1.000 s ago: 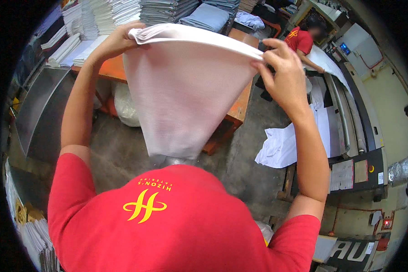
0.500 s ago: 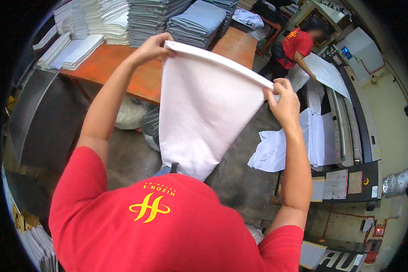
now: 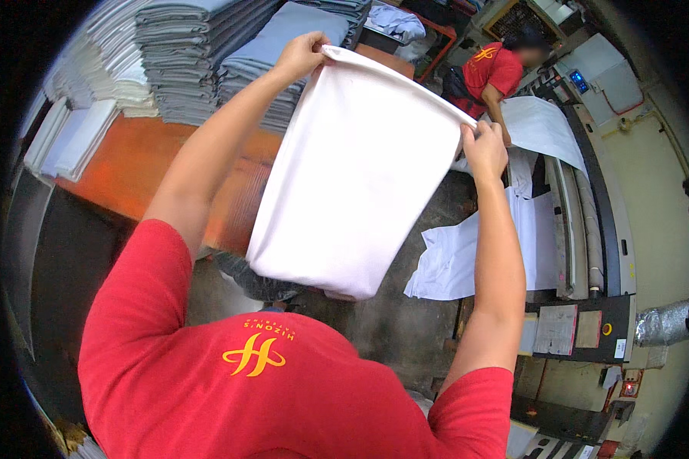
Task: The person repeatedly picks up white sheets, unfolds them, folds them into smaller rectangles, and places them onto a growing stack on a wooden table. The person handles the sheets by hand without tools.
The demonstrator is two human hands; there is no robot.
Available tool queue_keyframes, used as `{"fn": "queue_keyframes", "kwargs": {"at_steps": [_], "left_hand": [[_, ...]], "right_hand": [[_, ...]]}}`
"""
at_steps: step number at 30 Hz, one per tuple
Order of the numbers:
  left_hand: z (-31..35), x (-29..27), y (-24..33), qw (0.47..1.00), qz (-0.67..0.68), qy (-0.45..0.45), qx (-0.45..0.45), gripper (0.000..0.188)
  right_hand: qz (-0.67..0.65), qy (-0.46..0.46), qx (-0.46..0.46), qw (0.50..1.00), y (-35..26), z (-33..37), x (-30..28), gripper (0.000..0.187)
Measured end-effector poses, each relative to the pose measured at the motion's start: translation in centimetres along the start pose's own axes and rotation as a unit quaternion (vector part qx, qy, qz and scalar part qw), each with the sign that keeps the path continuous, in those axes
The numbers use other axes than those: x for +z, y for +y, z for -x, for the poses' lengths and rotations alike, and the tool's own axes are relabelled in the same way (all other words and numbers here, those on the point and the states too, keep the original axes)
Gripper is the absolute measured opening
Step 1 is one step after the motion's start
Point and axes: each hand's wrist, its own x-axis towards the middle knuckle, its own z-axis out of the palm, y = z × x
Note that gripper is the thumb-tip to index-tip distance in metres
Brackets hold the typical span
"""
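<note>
A person in a red shirt [image 3: 283, 398], seen from above, is stretching both arms forward and holding up a white cloth [image 3: 367, 183]. The left hand [image 3: 304, 57] is pinching its upper left corner between thumb and fingers; the right hand [image 3: 485, 151], lower, is pinching the upper right corner. The cloth is hanging between them with its top edge drawn nearly straight, sloping down to the right, and its folded lower edge is hanging over the floor.

Behind it and to the left, an orange bench [image 3: 130, 168] is showing a worn, scuffed top. Tall gray stacks of folded cloth [image 3: 174, 73] are standing along its far side, and folded white cloths [image 3: 92, 141] are lying at its left end.

The concrete floor [image 3: 417, 340] is looking dark and stained. To the right, a co-worker [image 3: 494, 73] in red is leaning over a long roller machine [image 3: 593, 222], one arm reaching down by a white sheet [image 3: 540, 126] spread across it. More white fabric [image 3: 448, 260] is spilling from its near side. Beyond, a pale wall [image 3: 658, 199] is running down the room, with a foil-wrapped duct [image 3: 666, 321] jutting out low.
</note>
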Motion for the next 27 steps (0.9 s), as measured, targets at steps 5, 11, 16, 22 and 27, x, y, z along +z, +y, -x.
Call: {"fn": "queue_keyframes", "kwargs": {"at_steps": [5, 11, 16, 22, 27], "left_hand": [[2.3, 6.1, -4.3, 0.968, -0.156, 0.12, 0.156, 0.044], [25.6, 6.4, -7.7, 0.963, -0.211, -0.141, -0.09, 0.067], [25.7, 4.4, -11.6, 0.927, -0.139, -0.186, -0.294, 0.065], [21.4, 7.5, -13.7, 0.907, -0.249, -0.176, -0.291, 0.065], [19.5, 7.1, -16.3, 0.877, -0.12, -0.253, -0.39, 0.061]], "right_hand": [[-0.122, -0.149, 0.065, 0.979, -0.2, -0.1, 11.2, 0.08], [-0.235, -0.224, 0.188, 0.927, -2.3, 16.7, 19.0, 0.061], [-0.288, -0.161, 0.262, 0.907, -3.0, 24.8, 19.9, 0.042], [-0.255, -0.192, 0.306, 0.897, -3.0, 23.6, 19.7, 0.036], [-0.236, -0.219, 0.326, 0.889, -3.4, 23.3, 19.2, 0.036]]}}
